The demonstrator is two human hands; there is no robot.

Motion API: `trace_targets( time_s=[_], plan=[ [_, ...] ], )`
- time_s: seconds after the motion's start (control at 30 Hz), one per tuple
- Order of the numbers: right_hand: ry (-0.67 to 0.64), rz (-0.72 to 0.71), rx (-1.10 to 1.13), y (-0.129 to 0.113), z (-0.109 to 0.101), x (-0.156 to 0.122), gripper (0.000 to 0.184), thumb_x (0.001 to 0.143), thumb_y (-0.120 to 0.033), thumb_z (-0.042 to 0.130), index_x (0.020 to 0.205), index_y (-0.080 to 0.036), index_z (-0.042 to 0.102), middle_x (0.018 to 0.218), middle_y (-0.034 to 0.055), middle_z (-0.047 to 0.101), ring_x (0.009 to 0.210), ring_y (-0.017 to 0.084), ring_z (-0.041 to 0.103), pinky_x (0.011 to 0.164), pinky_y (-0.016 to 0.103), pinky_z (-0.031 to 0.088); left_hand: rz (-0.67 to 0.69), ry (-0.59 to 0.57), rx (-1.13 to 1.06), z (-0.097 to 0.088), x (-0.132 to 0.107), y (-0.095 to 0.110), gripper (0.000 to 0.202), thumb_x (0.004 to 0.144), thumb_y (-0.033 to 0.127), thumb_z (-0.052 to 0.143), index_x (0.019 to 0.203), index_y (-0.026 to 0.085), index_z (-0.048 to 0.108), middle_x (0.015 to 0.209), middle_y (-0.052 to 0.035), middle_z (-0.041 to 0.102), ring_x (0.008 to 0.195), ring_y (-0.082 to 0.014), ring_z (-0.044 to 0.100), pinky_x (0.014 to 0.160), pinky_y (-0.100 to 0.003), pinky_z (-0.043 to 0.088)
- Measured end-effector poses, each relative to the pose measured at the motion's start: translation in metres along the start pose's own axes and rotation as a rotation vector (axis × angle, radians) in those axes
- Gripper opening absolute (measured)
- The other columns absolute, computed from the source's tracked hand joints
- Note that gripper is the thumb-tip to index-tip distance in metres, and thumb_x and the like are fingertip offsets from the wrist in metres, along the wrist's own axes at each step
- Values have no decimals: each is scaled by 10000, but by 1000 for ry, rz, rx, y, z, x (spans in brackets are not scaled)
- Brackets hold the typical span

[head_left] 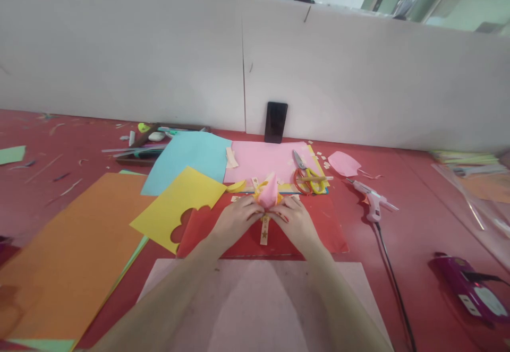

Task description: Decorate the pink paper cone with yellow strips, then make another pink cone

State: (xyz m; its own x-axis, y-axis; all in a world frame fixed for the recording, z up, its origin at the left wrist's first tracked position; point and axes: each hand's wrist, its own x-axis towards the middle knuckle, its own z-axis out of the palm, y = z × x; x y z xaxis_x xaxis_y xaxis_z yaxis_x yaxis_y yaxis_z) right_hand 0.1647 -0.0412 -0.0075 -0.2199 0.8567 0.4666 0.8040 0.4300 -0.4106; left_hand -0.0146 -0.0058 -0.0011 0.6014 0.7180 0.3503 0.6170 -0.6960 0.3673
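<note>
A paper flower (268, 194), pink at its pointed centre with yellow-orange around it, is pinched between both my hands over the red sheet (319, 230). My left hand (241, 215) grips its left side, and my right hand (294, 216) grips the right, thumbs close together below it. A pale strip with a gold star (264, 231) shows just under the thumbs; whether it is joined to the flower I cannot tell. Behind the right hand lie scissors with red and yellow handles (316, 181) on pink sheets (258, 155). The flower's underside is hidden by my fingers.
Left are a cut yellow sheet (175, 208), a blue sheet (195, 158) and a large orange sheet (71, 256). A pink glue gun (373, 203) with its cord, a pink paper petal (343, 164) and a purple power strip (474, 291) lie right. A phone (275, 122) leans on the white partition.
</note>
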Motion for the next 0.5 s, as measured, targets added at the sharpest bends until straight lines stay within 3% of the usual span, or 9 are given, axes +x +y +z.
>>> trace_targets(
  time_s=[0.17, 0.5],
  plan=[
    [83, 99, 41, 7, -5, -1, 225, 854, -282, 450, 779, -186, 639, 742, 49, 548, 739, 165, 504, 712, 296, 422, -7, -4, -51, 1, 0, -3, 156, 836, 268, 480, 793, 190, 608, 784, 9, 580, 742, -100, 525, 638, -205, 393],
    [82, 152, -55, 12, -2, -2, 188, 828, -227, 451, 823, -181, 633, 798, 67, 575, 810, 189, 524, 747, 308, 424, 21, -80, -150, -4, 2, -4, 182, 834, 296, 478, 773, 190, 613, 787, -11, 570, 747, -113, 524, 655, -221, 395]
  ],
)
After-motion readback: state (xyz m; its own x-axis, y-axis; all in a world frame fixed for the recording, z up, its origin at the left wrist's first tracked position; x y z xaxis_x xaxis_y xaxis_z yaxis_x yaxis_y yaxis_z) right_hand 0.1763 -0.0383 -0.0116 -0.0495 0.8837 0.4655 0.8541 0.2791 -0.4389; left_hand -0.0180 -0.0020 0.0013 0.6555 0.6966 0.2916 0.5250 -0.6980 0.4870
